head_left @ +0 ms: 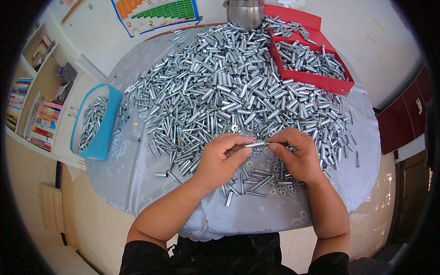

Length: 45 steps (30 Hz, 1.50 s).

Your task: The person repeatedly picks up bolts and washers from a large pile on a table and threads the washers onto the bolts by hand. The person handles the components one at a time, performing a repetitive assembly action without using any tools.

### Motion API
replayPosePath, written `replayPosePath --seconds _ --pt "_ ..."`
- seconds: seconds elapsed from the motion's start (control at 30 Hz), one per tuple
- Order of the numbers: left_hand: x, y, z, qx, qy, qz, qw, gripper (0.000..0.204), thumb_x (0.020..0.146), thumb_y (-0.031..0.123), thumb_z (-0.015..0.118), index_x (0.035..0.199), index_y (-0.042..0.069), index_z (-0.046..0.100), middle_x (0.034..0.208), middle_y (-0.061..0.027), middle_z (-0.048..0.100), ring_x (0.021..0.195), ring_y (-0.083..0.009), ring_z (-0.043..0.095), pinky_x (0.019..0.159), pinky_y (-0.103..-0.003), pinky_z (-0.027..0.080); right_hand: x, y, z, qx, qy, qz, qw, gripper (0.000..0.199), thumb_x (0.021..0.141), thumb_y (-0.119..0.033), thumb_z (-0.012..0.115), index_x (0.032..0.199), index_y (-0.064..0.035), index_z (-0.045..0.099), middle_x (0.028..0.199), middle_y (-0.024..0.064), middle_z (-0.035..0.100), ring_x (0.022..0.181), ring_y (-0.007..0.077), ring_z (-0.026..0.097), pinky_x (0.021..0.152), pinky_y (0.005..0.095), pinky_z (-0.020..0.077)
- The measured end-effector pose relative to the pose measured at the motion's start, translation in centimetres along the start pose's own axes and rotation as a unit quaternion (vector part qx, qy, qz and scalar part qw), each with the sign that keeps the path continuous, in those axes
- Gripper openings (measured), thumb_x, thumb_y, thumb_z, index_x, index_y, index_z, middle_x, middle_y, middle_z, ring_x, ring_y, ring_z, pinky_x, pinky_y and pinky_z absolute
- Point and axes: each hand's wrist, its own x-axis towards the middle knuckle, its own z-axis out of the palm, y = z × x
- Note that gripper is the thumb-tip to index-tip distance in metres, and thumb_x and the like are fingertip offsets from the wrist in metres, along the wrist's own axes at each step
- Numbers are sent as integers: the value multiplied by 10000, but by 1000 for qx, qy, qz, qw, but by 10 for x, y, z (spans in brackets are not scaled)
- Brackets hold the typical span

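At the table's [114,188] left, blue bin [108,133] is loaded with metal pieces [93,123] | upper right, red box [316,81] is likewise heaped | centre, silver cylinder [256,144] is pinched by left hand [220,158] and right hand [299,155]

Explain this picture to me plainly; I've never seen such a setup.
There is no machine here, only a person's bare hands. A wide camera worn on the person's head looks down, so straight edges bend near the rim. The left hand and right hand hold a slim silver piece between them. The cloth-covered table bears a big heap of metal parts, with small rings near the right hand. More parts fill a red box and a blue bin.
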Motion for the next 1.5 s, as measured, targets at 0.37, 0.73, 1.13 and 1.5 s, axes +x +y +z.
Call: replayPosePath --seconds 0.37,0.73,1.13,1.5 --pt "-1 -5 1 -42 56 -13 997 185 935 56 619 1105 -16 637 828 -32 639 697 -75 596 620 -207 479 0 12 4 -136 -114 -103 979 189 738 -70 715 925 -91 722 827 90 637 784 290 628 701 384 514" --pt "2 -3 -3 -84 136 13 987 182 931 62 626 1098 -13 634 902 -56 680 684 -67 596 616 -204 493 -3 1 13 -221 -196 -175 939 303 712 -65 627 961 -183 752 919 44 590 878 241 603 776 352 506" --pt "0 -4 0 -94 101 -21 990 179 914 28 643 1088 -11 649 849 -25 651 684 -64 596 612 -204 491 -2 6 3 -173 -197 -81 962 124 766 -141 696 864 -76 657 844 86 572 861 302 592 770 414 484" --pt "-1 -3 3 -57 53 -15 997 192 897 33 670 1086 -7 667 828 -37 661 673 -69 601 596 -195 474 0 13 4 132 16 164 977 96 834 15 697 872 1 611 928 81 695 837 125 660 776 268 524"
